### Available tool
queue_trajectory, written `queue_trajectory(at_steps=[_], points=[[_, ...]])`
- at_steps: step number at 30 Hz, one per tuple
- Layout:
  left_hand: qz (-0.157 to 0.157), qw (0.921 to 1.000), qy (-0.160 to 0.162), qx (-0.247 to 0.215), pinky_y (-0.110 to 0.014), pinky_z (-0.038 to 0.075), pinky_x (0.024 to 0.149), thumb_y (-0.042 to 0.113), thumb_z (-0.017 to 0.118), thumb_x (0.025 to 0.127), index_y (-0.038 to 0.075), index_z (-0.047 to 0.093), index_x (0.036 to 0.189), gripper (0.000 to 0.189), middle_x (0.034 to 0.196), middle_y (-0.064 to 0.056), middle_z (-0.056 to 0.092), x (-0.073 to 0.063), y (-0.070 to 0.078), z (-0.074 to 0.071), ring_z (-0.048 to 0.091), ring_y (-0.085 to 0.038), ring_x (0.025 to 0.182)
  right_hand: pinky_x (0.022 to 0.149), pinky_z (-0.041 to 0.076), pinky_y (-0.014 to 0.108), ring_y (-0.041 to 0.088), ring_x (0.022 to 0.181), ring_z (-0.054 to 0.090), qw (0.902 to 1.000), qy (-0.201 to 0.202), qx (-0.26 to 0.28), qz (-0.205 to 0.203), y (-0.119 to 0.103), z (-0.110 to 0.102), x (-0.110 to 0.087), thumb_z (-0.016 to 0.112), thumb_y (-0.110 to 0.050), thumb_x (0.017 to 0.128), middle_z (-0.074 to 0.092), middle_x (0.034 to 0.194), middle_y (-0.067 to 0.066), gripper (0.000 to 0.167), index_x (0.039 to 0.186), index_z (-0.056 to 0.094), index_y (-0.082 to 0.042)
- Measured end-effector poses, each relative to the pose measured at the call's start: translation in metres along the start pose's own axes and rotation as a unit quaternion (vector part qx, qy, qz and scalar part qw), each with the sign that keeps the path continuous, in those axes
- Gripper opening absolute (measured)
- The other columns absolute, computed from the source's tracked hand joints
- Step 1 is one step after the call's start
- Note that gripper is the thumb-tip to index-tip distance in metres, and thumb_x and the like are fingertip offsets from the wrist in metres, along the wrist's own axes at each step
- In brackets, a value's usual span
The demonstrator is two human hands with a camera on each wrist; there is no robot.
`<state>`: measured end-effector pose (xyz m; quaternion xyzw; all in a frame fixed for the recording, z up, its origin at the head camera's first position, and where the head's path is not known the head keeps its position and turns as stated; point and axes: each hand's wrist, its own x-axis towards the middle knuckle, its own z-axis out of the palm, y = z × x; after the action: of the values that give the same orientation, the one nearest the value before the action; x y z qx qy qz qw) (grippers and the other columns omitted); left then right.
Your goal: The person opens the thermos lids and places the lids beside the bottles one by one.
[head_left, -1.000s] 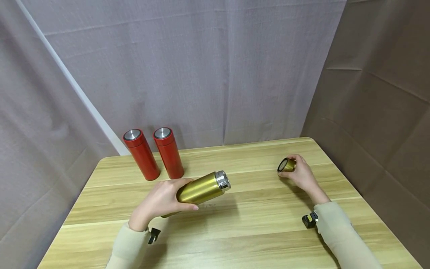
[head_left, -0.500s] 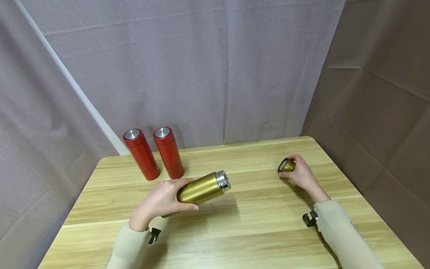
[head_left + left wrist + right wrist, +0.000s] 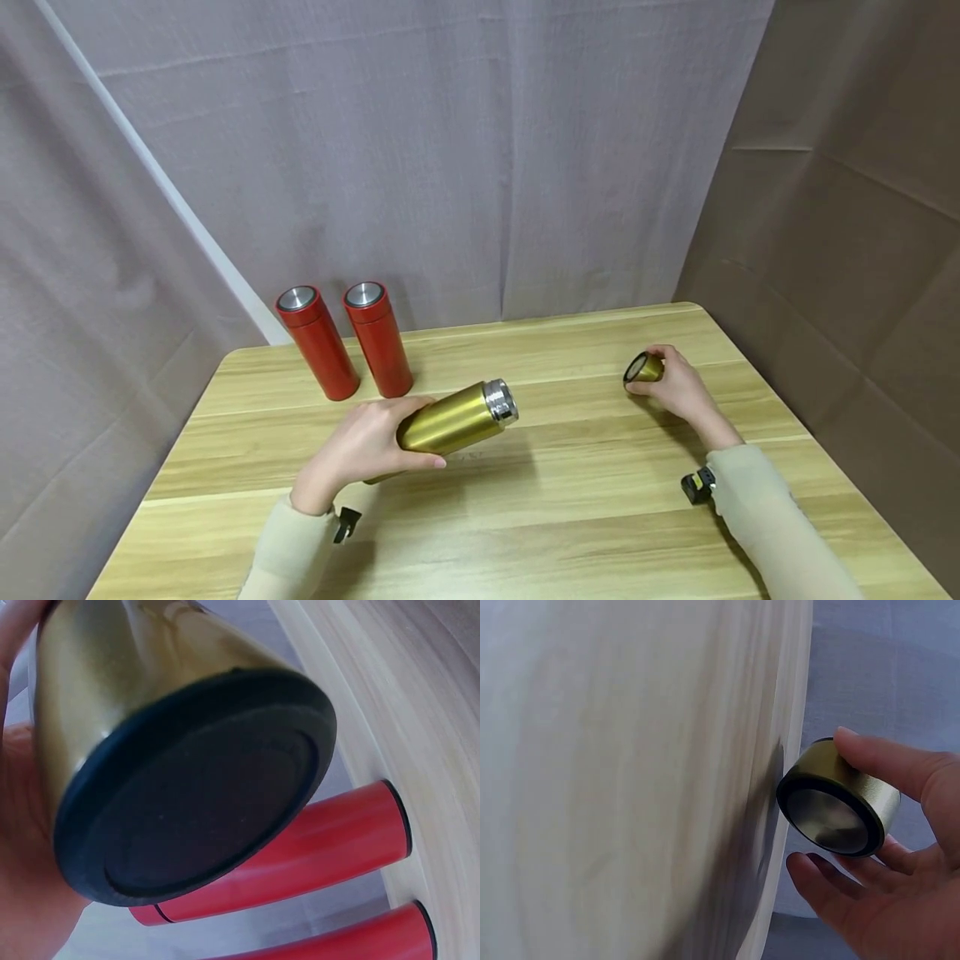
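Observation:
My left hand (image 3: pixel 367 442) grips a gold thermos bottle (image 3: pixel 453 419), tilted over the table with its bare steel mouth (image 3: pixel 500 401) pointing right. The left wrist view shows the bottle's dark round base (image 3: pixel 199 791) close up. Over on the right, my right hand (image 3: pixel 684 392) holds the gold lid (image 3: pixel 652 368) between thumb and fingers, its dark-rimmed face turned left. In the right wrist view the thumb lies along the top of the lid (image 3: pixel 844 776), and the other fingers are beneath it.
Two red thermos bottles with steel-topped lids, one at the left (image 3: pixel 318 343) and one beside it (image 3: pixel 378 340), stand upright at the table's back left. The wooden table (image 3: pixel 570 517) ends at a grey curtain (image 3: pixel 390 150) behind and a brown one (image 3: pixel 847 250) at the right.
The whole view has shifted very slightly. Both hands keep their hold on the bottle and the lid, with no clear movement.

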<state>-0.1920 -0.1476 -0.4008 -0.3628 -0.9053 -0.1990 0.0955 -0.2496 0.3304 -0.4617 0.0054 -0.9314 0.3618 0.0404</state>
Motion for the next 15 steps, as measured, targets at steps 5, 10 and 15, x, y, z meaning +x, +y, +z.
queue_trajectory(at_steps=[5, 10, 15], points=[[-0.001, 1.0, 0.001, 0.001, -0.026, 0.046, 0.064, 0.064, 0.082, 0.071, 0.024, 0.064, 0.132, 0.075, 0.094, 0.015, 0.064, 0.001, 0.0, 0.0, 0.054, -0.004, 0.07, 0.105, 0.031, 0.064, 0.057, 0.13, 0.036, 1.0, -0.005, 0.003, 0.006, 0.001, -0.003, -0.001, 0.079, -0.023, 0.087, 0.035, 0.144, 0.04, 0.085, 0.145, 0.03, 0.014], [0.003, 1.0, 0.002, -0.001, -0.026, 0.047, 0.065, 0.065, 0.081, 0.071, 0.025, 0.064, 0.132, 0.074, 0.097, 0.016, 0.064, 0.0, -0.001, 0.002, 0.055, -0.003, 0.071, 0.104, 0.032, 0.064, 0.057, 0.128, 0.038, 0.9999, 0.004, 0.008, 0.013, 0.007, -0.005, -0.002, 0.08, -0.026, 0.086, 0.039, 0.141, 0.041, 0.087, 0.144, 0.03, 0.015], [0.006, 1.0, 0.007, -0.002, -0.026, 0.046, 0.064, 0.065, 0.081, 0.071, 0.024, 0.065, 0.131, 0.074, 0.096, 0.016, 0.064, 0.0, -0.001, 0.002, 0.054, -0.003, 0.071, 0.102, 0.035, 0.064, 0.058, 0.125, 0.041, 0.9995, -0.003, 0.0, 0.03, 0.011, -0.009, -0.005, 0.08, -0.029, 0.086, 0.041, 0.137, 0.043, 0.089, 0.143, 0.029, 0.016]])
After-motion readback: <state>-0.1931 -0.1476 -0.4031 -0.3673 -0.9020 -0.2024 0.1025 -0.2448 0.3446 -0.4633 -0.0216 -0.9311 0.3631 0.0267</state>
